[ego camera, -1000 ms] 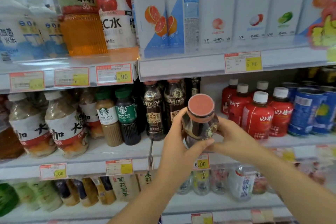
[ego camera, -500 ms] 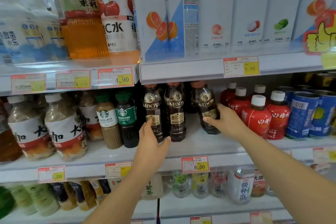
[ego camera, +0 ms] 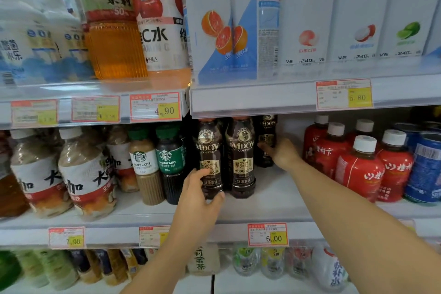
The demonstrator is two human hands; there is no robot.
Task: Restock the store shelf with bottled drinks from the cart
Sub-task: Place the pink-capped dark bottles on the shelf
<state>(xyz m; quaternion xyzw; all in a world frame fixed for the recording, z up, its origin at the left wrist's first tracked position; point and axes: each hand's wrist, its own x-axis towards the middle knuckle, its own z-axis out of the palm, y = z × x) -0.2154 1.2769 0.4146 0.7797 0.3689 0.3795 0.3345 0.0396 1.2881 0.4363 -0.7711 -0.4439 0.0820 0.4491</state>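
Three dark MDOY coffee bottles stand on the middle shelf (ego camera: 274,193). My left hand (ego camera: 202,195) wraps the lower part of the front-left bottle (ego camera: 210,150). A second front bottle (ego camera: 242,155) stands right beside it, untouched. My right hand (ego camera: 280,152) reaches deeper and grips the third bottle (ego camera: 267,136), which stands further back on the shelf, its top hidden under the upper shelf rail. The cart is out of view.
Starbucks bottles (ego camera: 167,162) stand just left of the coffee row, red bottles with white caps (ego camera: 360,169) and blue cans (ego camera: 427,164) to the right. A bare strip of shelf lies between the coffee and the red bottles. Large bottles (ego camera: 307,19) fill the shelf above; a 6.00 price tag (ego camera: 267,234) sits below.
One second ago both hands held a coffee bottle in front of the shelf. My right hand has since set it on the shelf and pushed it back; my left hand closed on the front-left bottle.
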